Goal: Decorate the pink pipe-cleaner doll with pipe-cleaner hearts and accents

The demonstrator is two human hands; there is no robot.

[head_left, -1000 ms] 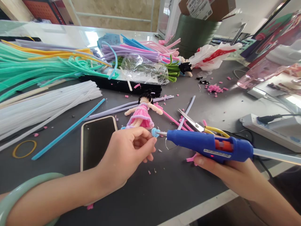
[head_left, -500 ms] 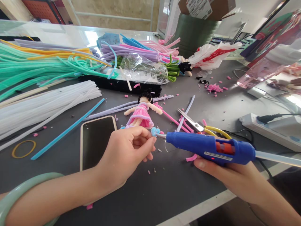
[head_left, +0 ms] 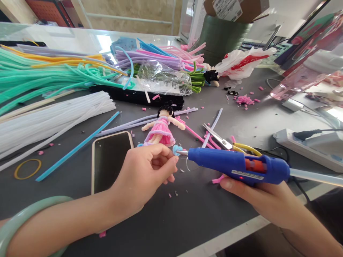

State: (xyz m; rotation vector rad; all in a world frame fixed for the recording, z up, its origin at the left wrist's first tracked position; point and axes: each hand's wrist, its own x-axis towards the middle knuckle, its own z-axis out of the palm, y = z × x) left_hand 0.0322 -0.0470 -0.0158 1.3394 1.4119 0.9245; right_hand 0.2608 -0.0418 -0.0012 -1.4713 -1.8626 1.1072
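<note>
Right now the left hand (head_left: 144, 175), at the lower centre of the frame, pinches a small blue loop (head_left: 177, 150) between its fingers (head_left: 167, 162). Lower right, the right hand (head_left: 257, 200) is wrapped around a blue glue gun (head_left: 238, 166). Its long axis runs almost level across the frame, nozzle pointing left and touching the loop. Just above them a pink doll (head_left: 160, 130) lies on the grey bench (head_left: 187, 214), beside a phone (head_left: 109, 160) and scissors (head_left: 225, 142).
</note>
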